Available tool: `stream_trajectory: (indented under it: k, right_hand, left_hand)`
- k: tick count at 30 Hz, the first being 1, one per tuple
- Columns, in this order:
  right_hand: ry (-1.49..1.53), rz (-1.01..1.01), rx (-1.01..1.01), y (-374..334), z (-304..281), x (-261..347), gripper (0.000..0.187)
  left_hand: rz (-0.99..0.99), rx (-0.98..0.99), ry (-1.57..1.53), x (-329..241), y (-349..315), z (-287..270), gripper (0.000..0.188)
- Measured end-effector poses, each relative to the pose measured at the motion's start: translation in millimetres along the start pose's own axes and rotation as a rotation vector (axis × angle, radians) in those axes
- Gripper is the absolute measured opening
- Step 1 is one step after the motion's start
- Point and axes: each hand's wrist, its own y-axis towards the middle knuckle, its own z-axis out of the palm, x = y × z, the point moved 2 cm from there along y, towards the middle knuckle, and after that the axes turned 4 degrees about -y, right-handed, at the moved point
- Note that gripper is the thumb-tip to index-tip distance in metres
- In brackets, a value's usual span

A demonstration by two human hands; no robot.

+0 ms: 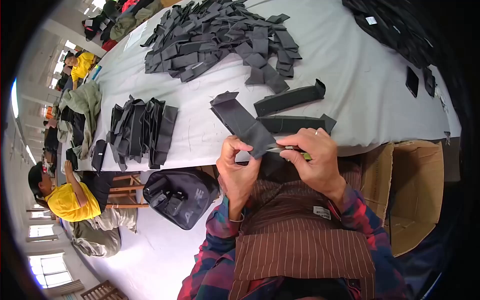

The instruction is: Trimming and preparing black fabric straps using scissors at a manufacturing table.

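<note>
My left hand pinches the lower end of a dark grey fabric strip between thumb and fingers. The strip slants away up and left over the table, its far end folded. Closed in my right hand is a pair of thread snips. Their metal blades touch or nearly touch the strip's edge beside my left fingertips; a bit of green shows under the right fingers. Just beyond my right hand lie two more dark fabric strips, one farther off and one nearer.
A big heap of dark strips covers the far middle of the white-covered table. A stack of strips stands at left. A phone lies right. Beside me are a cardboard box and a black bag. Two people in yellow sit left.
</note>
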Motion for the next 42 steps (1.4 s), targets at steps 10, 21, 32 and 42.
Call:
stream_trajectory:
  k: [10, 21, 32, 42]
  right_hand:
    - [-0.078, -0.09, 0.023, 1, 10, 5, 0.015]
    - [-0.056, 0.024, -0.042, 2, -2, 1, 0.014]
    - [-0.168, -0.039, -0.039, -2, -3, 1, 0.017]
    - [-0.233, -0.026, -0.03, -4, 7, 6, 0.026]
  left_hand:
    - [-0.042, -0.011, -0.013, 1, -1, -2, 0.025]
    - [-0.023, -0.027, -0.127, 6, -1, -11, 0.024]
    - [-0.026, -0.042, -0.136, 6, -4, -8, 0.024]
    - [-0.001, -0.021, -0.142, 4, -7, -6, 0.025]
